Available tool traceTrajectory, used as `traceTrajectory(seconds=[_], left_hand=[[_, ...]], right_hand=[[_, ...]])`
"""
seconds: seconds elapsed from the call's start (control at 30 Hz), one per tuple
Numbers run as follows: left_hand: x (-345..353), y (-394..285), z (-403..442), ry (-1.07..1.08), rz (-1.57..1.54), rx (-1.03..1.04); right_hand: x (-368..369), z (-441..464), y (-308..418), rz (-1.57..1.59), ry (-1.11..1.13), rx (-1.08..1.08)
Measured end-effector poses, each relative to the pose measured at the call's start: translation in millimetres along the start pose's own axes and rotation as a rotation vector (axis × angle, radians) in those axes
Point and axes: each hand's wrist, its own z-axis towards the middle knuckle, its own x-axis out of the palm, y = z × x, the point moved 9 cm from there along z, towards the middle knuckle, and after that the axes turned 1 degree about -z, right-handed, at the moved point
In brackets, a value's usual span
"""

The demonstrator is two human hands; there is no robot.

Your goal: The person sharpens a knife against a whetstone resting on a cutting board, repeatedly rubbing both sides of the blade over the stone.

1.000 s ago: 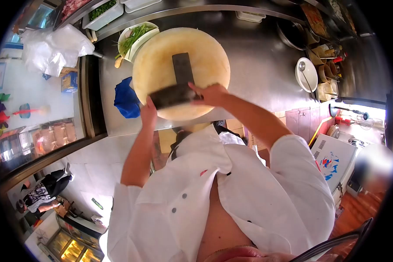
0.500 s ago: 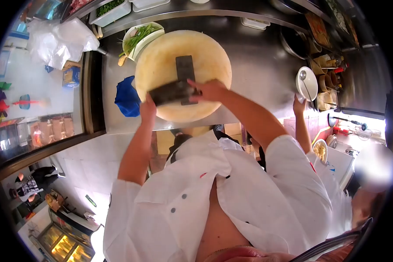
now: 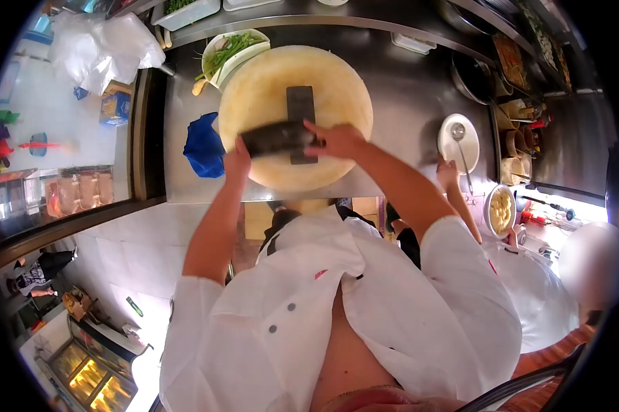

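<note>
As right hand (image 3: 340, 141) grips, cleaver (image 3: 275, 139) meets left fingers (image 3: 241, 146)

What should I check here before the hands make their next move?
1. Right hand closed on the right end of the dark blade: ok.
2. Left hand at the blade's left end: ok.
3. Left fingertips clear of the cutting edge: cannot tell, blurred.
4. Dark block on the round board, not hanging over its rim: ok.
5. Blue cloth off the block: ok, it lies left of the board.
6. Co-worker's hand away from the blade: ok, it is at the white bowl.
</note>
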Motion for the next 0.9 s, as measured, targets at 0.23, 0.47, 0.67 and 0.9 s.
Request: traceTrajectory(seconds=[0.23, 0.47, 0.67, 0.9], left_hand=[[7.0, 11.6, -24.6, 0.015, 0.037, 0.156], [3.6, -7.2, 8.3, 0.012, 0.032, 0.138], [7.0, -13.7, 33.5, 0.006, 0.050, 0.093], [11.3, 12.6, -30.5, 0.042, 0.020, 0.170]], right_hand=[[9.8, -38.7, 19.8, -0.057, 0.107, 0.104], [2.9, -20.8, 9.8, 0.070, 0.052, 0.086], [-14.3, -12.8, 10.8, -0.006, 0.051, 0.158], [20.3, -49.4, 16.2, 0.022, 0.081, 0.069]])
